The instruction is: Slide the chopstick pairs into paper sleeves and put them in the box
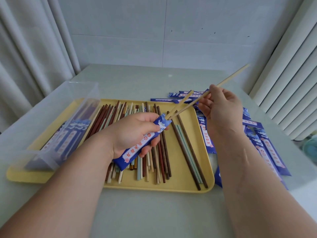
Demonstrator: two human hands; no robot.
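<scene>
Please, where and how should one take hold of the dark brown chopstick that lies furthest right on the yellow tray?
Probably grip the dark brown chopstick near its middle, from above and from its right side. It lies flat, with bare tray on the right, while mint green chopsticks lie close along its left.

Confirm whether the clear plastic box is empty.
No, the clear plastic box already holds several blue-sleeved chopstick pairs.

The paper sleeve (137, 146) bears red Chinese characters, hardly legible.
</scene>
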